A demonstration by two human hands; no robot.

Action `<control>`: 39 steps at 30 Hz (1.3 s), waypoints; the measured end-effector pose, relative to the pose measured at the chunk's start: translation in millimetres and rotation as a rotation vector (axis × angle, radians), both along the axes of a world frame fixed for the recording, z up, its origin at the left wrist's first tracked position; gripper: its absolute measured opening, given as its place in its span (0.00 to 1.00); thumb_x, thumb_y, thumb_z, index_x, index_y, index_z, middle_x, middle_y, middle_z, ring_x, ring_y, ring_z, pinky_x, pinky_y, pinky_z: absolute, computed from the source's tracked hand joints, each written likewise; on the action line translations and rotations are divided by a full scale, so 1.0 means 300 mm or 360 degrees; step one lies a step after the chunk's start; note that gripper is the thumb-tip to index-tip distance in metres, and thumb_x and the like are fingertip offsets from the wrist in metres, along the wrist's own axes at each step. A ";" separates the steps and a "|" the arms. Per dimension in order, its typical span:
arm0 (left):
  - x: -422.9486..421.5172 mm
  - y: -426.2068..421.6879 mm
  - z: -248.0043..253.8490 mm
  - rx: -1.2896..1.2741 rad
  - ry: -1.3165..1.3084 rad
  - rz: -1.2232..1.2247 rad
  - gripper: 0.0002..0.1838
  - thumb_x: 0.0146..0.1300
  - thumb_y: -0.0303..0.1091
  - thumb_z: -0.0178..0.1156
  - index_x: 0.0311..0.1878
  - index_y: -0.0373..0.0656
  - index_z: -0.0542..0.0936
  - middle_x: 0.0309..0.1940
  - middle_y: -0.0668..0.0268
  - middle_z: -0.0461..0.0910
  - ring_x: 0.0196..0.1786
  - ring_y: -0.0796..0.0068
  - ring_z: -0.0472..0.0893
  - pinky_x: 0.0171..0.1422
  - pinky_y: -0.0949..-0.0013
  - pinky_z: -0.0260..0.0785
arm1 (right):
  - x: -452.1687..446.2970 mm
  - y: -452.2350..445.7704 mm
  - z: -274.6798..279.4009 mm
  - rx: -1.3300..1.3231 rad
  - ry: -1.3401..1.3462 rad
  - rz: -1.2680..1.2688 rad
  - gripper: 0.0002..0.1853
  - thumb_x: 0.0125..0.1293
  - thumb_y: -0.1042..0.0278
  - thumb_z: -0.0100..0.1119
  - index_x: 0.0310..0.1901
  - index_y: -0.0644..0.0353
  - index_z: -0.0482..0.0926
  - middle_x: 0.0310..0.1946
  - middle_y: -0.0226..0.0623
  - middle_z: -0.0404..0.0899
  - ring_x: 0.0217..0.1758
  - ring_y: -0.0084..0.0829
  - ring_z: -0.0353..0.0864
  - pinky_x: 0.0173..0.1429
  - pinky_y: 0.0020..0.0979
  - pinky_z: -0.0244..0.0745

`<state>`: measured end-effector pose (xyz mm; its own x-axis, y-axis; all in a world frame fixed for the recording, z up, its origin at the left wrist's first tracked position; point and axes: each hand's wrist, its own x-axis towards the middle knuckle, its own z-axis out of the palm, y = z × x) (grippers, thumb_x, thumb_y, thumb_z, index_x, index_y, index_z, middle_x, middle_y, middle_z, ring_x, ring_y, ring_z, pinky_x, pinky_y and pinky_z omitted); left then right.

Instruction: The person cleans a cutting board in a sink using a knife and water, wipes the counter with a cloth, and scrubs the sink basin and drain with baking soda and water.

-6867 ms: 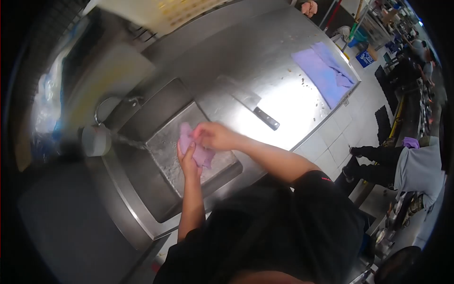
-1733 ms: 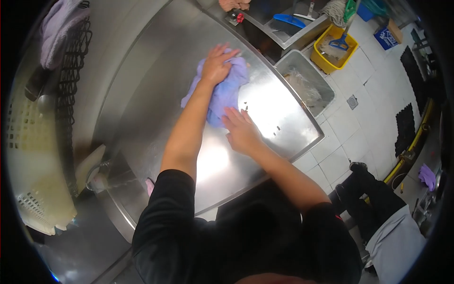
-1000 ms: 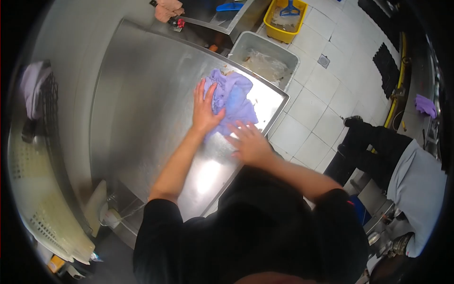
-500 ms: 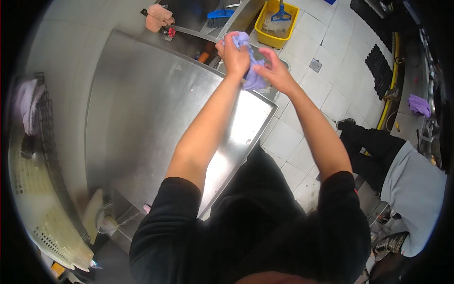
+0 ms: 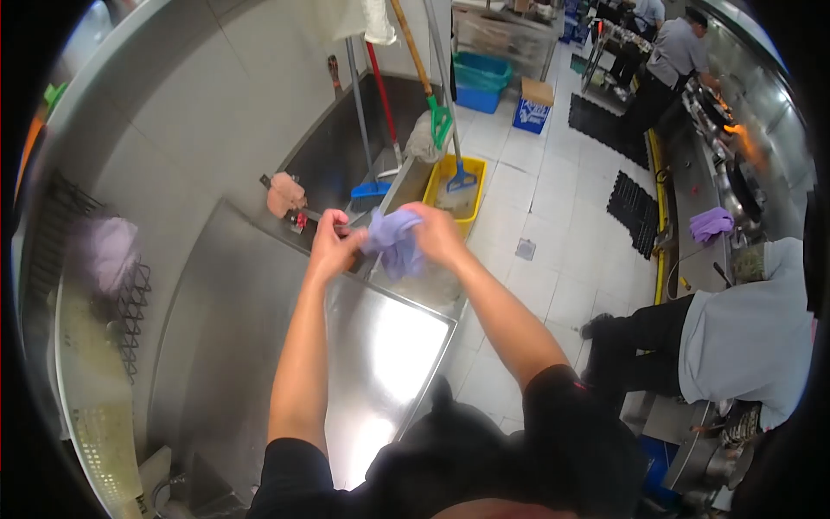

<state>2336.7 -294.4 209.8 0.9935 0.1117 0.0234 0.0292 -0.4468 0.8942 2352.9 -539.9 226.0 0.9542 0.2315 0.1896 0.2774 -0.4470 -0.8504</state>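
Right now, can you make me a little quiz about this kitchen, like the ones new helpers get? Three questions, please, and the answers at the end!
1. What is bunched up in the grip of the person's right hand?

2. True or false: the yellow bucket stands on the tiled floor.

3. Pick one. The broom head near the wall is:
A) green
B) blue
C) orange

Key:
1. A purple cloth.
2. True.
3. B.
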 end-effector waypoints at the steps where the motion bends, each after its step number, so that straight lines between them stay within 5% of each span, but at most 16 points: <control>1: -0.055 -0.006 -0.004 -0.0008 -0.0027 -0.0004 0.33 0.47 0.42 0.78 0.55 0.41 0.76 0.44 0.61 0.78 0.54 0.69 0.78 0.56 0.60 0.73 | -0.021 0.037 0.053 0.0250 0.0010 0.0213 0.20 0.60 0.77 0.50 0.54 0.58 0.80 0.43 0.46 0.86 0.49 0.43 0.85 0.56 0.37 0.78; 4: -0.249 -0.067 0.030 -0.0020 -0.0061 -0.0418 0.41 0.51 0.37 0.75 0.69 0.42 0.68 0.57 0.61 0.73 0.63 0.62 0.72 0.72 0.61 0.63 | -0.171 0.146 0.305 0.0922 0.0120 0.0811 0.23 0.55 0.85 0.45 0.52 0.62 0.79 0.50 0.44 0.84 0.52 0.35 0.83 0.59 0.32 0.76; 7: -0.373 -0.022 -0.031 -0.0657 -0.0157 0.0277 0.36 0.57 0.35 0.70 0.68 0.42 0.68 0.63 0.60 0.71 0.67 0.64 0.70 0.71 0.59 0.64 | -0.338 0.165 0.539 0.1173 0.0259 0.1093 0.23 0.53 0.88 0.44 0.49 0.62 0.79 0.54 0.42 0.82 0.57 0.34 0.80 0.64 0.33 0.72; 9: -0.472 0.066 -0.002 -0.0912 -0.0248 0.0480 0.35 0.57 0.35 0.68 0.69 0.42 0.68 0.65 0.59 0.70 0.68 0.62 0.69 0.72 0.58 0.63 | -0.394 0.140 0.580 0.1518 0.0033 0.1434 0.15 0.56 0.84 0.50 0.44 0.61 0.79 0.56 0.44 0.80 0.62 0.38 0.77 0.68 0.39 0.69; 11: -0.583 0.176 0.049 -0.1028 -0.0350 0.0609 0.35 0.57 0.34 0.67 0.69 0.42 0.68 0.66 0.58 0.70 0.69 0.61 0.69 0.73 0.57 0.61 | -0.441 0.073 0.558 0.1374 -0.0028 0.1496 0.16 0.53 0.84 0.49 0.43 0.62 0.78 0.55 0.45 0.80 0.62 0.38 0.77 0.68 0.39 0.68; 16: -0.867 0.408 -0.084 -0.0494 -0.0183 0.0680 0.34 0.58 0.33 0.63 0.70 0.42 0.68 0.69 0.55 0.68 0.72 0.58 0.67 0.74 0.54 0.58 | -0.634 -0.019 0.092 0.0419 0.0083 0.1267 0.16 0.45 0.82 0.51 0.38 0.61 0.79 0.53 0.41 0.79 0.60 0.48 0.76 0.66 0.43 0.69; 17: -0.934 0.434 -0.197 -0.0040 0.0045 0.0591 0.34 0.59 0.32 0.63 0.70 0.42 0.68 0.70 0.55 0.68 0.72 0.57 0.67 0.75 0.54 0.57 | -0.705 -0.025 -0.050 0.0136 0.0223 0.1226 0.14 0.45 0.80 0.53 0.36 0.59 0.80 0.52 0.39 0.79 0.60 0.47 0.76 0.65 0.44 0.69; 18: -0.997 0.437 -0.345 0.0906 0.0243 0.0452 0.34 0.58 0.31 0.60 0.70 0.43 0.67 0.72 0.51 0.66 0.74 0.53 0.64 0.77 0.50 0.54 | -0.777 -0.034 -0.179 -0.0141 0.0378 0.1195 0.13 0.45 0.78 0.55 0.35 0.57 0.81 0.50 0.36 0.79 0.60 0.46 0.75 0.64 0.46 0.69; 20: -1.049 0.240 -0.494 0.1249 0.0315 0.0216 0.34 0.58 0.28 0.54 0.72 0.43 0.66 0.75 0.47 0.59 0.78 0.46 0.55 0.80 0.44 0.41 | -0.924 -0.043 -0.377 -0.0454 -0.0021 0.0989 0.11 0.45 0.71 0.60 0.34 0.54 0.82 0.45 0.32 0.79 0.57 0.42 0.75 0.60 0.46 0.68; 22: -0.960 0.116 -0.529 0.1089 0.0032 0.0441 0.34 0.59 0.28 0.51 0.73 0.41 0.64 0.77 0.48 0.54 0.80 0.46 0.50 0.82 0.45 0.33 | -0.921 -0.054 -0.471 -0.0506 -0.0393 0.0903 0.09 0.45 0.65 0.63 0.32 0.52 0.82 0.42 0.33 0.78 0.50 0.40 0.75 0.53 0.46 0.67; 27: -0.470 -0.039 -0.478 0.1117 -0.0112 0.0278 0.28 0.59 0.29 0.55 0.66 0.37 0.72 0.73 0.42 0.60 0.77 0.43 0.56 0.82 0.48 0.42 | -0.556 -0.132 -0.448 -0.0756 -0.0612 0.0350 0.08 0.52 0.73 0.60 0.35 0.52 0.82 0.39 0.36 0.78 0.47 0.43 0.76 0.50 0.46 0.67; 28: -0.368 -0.069 -0.521 0.1268 -0.0313 0.0403 0.22 0.59 0.28 0.53 0.59 0.39 0.76 0.65 0.42 0.69 0.71 0.44 0.64 0.77 0.46 0.51 | -0.497 -0.141 -0.456 -0.0694 -0.0475 0.0293 0.08 0.54 0.72 0.59 0.37 0.53 0.82 0.40 0.37 0.79 0.47 0.44 0.77 0.50 0.46 0.69; 30: -0.282 -0.124 -0.365 0.0937 -0.0498 0.0628 0.10 0.59 0.25 0.53 0.43 0.39 0.79 0.42 0.49 0.77 0.49 0.47 0.76 0.54 0.47 0.67 | -0.377 -0.145 -0.491 -0.0767 -0.0203 0.0023 0.10 0.61 0.71 0.57 0.43 0.56 0.82 0.43 0.44 0.79 0.47 0.50 0.79 0.52 0.43 0.75; 32: -0.149 -0.148 -0.355 0.0218 -0.0856 0.0736 0.09 0.50 0.22 0.55 0.35 0.41 0.79 0.38 0.52 0.78 0.47 0.47 0.76 0.50 0.48 0.67 | -0.224 -0.135 -0.458 -0.0394 -0.0210 -0.0359 0.13 0.64 0.72 0.52 0.49 0.61 0.79 0.47 0.48 0.79 0.51 0.46 0.79 0.58 0.41 0.73; 35: -0.308 -0.157 -0.068 0.0093 -0.1169 0.0597 0.12 0.43 0.19 0.53 0.31 0.41 0.80 0.38 0.53 0.75 0.47 0.48 0.74 0.50 0.51 0.68 | -0.098 -0.162 -0.325 0.0042 -0.0024 -0.0098 0.14 0.69 0.72 0.54 0.55 0.61 0.75 0.47 0.37 0.77 0.52 0.31 0.75 0.57 0.34 0.72; 39: -0.690 0.087 -0.029 -0.0093 -0.0976 0.0893 0.10 0.51 0.20 0.57 0.37 0.41 0.80 0.38 0.57 0.77 0.46 0.55 0.78 0.49 0.57 0.71 | -0.204 0.000 -0.061 0.0583 0.0099 0.0270 0.19 0.70 0.71 0.54 0.61 0.62 0.71 0.53 0.42 0.76 0.57 0.35 0.76 0.62 0.36 0.72</control>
<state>2129.7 -268.3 201.1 0.6028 0.6042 0.5211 -0.2662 -0.4634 0.8452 2291.6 -539.8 207.6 0.9207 0.3143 0.2316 0.2639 -0.0639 -0.9624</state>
